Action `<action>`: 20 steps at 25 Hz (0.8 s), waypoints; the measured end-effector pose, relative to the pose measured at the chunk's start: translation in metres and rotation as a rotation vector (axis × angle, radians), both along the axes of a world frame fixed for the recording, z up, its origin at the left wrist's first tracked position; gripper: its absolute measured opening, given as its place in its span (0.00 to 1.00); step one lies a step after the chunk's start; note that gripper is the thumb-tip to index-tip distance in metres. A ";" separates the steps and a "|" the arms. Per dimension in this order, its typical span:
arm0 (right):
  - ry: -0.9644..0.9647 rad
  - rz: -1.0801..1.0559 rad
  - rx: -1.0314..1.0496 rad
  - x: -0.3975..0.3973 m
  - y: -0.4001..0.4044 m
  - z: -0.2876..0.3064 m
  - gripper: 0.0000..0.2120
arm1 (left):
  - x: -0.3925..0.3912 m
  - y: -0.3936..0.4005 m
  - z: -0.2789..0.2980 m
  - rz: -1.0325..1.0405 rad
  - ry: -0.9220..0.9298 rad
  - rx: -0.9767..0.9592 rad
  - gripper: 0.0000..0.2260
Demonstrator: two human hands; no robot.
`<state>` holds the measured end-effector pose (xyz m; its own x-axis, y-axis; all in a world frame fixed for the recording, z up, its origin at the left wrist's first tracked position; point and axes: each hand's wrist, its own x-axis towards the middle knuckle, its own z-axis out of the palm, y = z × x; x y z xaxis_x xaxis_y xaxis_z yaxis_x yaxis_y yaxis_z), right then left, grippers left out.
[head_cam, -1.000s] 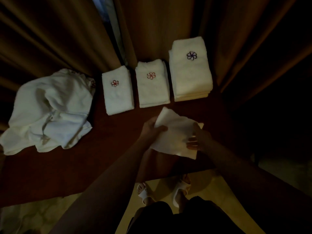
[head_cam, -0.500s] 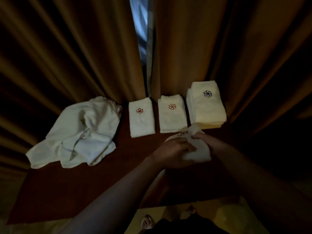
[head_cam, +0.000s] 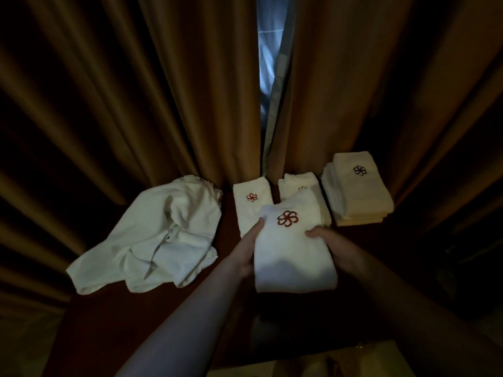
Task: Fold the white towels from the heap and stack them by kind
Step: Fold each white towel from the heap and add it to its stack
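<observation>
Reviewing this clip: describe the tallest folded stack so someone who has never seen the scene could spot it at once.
Start at the bright gap between the brown curtains and drop to the dark table below. The tallest stack is the rightmost pile in the row of folded towels along the curtains. Alone there, its flower emblem is dark, not red, and it looks creamier and wider.

Towel was half-folded on the surface a second ago, both hands pressing it flat. Now fully folded into a narrow rectangle, red flower logo up, lifted off the surface. Left hand and right hand grip its side edges, thumbs on top. It now overlaps the middle red-logo stack in view.
</observation>
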<state>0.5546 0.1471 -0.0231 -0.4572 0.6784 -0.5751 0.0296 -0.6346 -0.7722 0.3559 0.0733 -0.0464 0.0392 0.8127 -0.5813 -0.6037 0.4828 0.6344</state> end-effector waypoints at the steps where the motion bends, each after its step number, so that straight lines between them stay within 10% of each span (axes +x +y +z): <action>1: 0.006 0.004 -0.003 -0.008 -0.004 -0.002 0.13 | -0.008 -0.001 -0.002 0.019 0.020 0.011 0.24; 8: -0.058 -0.054 0.096 -0.057 -0.005 -0.011 0.34 | -0.040 -0.011 -0.014 0.107 0.243 0.139 0.23; 14: -0.014 -0.006 0.106 -0.076 0.008 -0.005 0.22 | -0.044 0.001 -0.017 0.187 0.371 0.169 0.34; 20: -0.061 0.069 0.163 -0.085 0.041 -0.008 0.23 | -0.040 0.015 0.000 0.280 0.452 0.134 0.23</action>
<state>0.4695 0.1881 -0.0307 -0.4736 0.7327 -0.4887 0.1193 -0.4964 -0.8599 0.3156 0.0888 -0.0461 -0.4187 0.8245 -0.3806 -0.3507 0.2398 0.9053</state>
